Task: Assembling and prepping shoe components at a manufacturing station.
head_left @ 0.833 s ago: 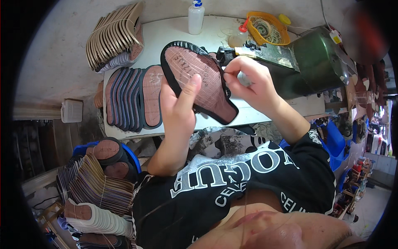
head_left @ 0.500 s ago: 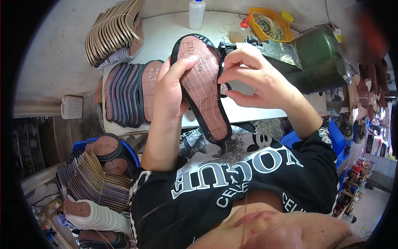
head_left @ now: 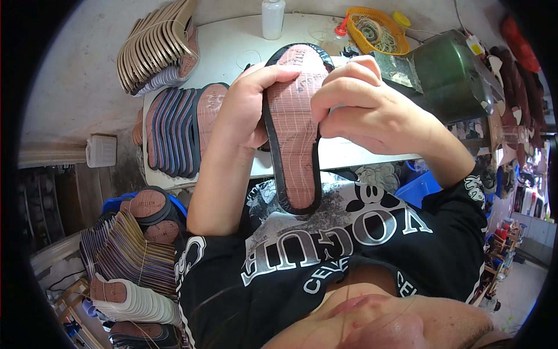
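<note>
Held up in front of my chest is a shoe insole (head_left: 295, 125) with a pinkish-brown, lined face and a black wrapped rim. My left hand (head_left: 251, 102) grips its left edge, thumb flat on the face and the other fingers behind. At the right edge, my right hand (head_left: 360, 104) is closed, thumb and bent fingers pinching at the black rim; its fingertips partly hide what they grip. The insole hangs nearly upright, its narrower end toward my shirt. Left of my left hand, several similar insoles (head_left: 174, 132) lie in an overlapping row on the white table (head_left: 226, 43).
A green metal machine (head_left: 450, 75) stands at the right of the table. Behind are a yellow basket (head_left: 360, 43) of cords, a red-tipped bottle (head_left: 337, 41) and a white bottle (head_left: 272, 20). Tied insole bundles (head_left: 154, 49) sit back left; more stacks (head_left: 131, 250) fill the lower left.
The insole has moved slightly right and turned more upright, away from the machine. My right hand's fingers have closed from a spread pinch onto its right edge.
</note>
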### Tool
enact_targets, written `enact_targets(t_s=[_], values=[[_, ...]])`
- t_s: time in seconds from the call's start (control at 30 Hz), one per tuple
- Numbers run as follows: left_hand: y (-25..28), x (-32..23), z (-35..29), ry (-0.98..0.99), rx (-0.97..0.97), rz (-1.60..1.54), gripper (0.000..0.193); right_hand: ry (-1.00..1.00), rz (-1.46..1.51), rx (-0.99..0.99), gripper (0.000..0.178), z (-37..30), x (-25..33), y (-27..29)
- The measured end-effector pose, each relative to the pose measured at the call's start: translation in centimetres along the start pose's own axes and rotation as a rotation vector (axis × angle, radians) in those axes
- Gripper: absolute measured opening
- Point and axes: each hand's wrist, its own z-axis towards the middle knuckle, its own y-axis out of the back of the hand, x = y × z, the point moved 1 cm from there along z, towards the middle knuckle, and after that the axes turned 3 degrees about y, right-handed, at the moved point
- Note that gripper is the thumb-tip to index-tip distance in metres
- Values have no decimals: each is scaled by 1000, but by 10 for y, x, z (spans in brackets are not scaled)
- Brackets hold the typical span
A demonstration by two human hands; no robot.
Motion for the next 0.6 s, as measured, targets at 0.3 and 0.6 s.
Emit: enact_targets(t_s=[0.3,0.6], values=[[5,-6,-1,-96,-81,-183,18,-5,-125,-137,21,-17,5,-17],[-8,-9,-8,-130,-18,17,25,-135,-120,17,13,1,5,-8]])
